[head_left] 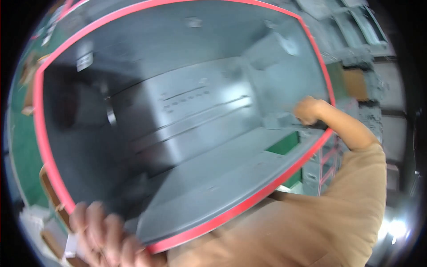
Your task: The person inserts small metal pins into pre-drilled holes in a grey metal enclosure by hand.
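A large grey metal cabinet shell (195, 187) fills the middle, its open side facing me. Red edge trim (40, 111) runs all around the opening. At the lower left corner my left hand (106, 236) is closed over the trim, its fingers curled inward and blurred. My right hand (308, 110) reaches over the trim at the right and is closed in a fist just inside the cabinet; whatever it holds, if anything, is hidden. A dark patch shows under the right wrist. Slots and ridges mark the cabinet's inner back wall.
A rectangular cutout (284, 143) in the cabinet's lower wall shows green beyond. Grey metal panels (351, 26) are stacked at the upper right, with a brown cardboard piece (356, 84) below. Green floor (26, 147) and brown cartons (51, 189) lie to the left.
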### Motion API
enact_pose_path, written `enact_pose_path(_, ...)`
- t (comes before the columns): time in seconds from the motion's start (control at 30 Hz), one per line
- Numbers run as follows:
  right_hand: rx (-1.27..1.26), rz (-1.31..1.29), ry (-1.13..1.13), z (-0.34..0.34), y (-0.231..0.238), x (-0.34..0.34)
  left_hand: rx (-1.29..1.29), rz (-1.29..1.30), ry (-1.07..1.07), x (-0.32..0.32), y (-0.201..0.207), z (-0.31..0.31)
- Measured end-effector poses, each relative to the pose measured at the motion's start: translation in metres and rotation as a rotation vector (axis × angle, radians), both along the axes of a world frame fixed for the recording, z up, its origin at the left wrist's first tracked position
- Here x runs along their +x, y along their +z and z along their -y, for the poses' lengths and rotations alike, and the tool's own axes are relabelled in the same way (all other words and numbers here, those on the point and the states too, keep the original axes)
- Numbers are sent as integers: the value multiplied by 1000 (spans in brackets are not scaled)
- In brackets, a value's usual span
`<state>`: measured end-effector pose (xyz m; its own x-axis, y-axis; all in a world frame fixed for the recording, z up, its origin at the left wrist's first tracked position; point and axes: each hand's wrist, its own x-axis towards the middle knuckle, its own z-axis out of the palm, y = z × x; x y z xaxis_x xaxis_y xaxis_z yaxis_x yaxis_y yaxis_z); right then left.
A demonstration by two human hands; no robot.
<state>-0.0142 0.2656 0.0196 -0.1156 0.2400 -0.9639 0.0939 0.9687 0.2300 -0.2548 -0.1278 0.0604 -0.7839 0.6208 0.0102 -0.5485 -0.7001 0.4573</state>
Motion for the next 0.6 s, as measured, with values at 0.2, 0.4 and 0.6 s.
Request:
enact_pose_path(0.2, 8, 68, 20, -18, -7, 25, 261, 532, -337, 9, 2, -54)
enact_pose_path(0.4, 31, 84, 21, -14, -13, 16, 119, 444, -255, 14, 13, -50)
enact_pose_path(0.6, 137, -710, -123, 31, 43, -44, 111, 495, -308, 22, 22, -63)
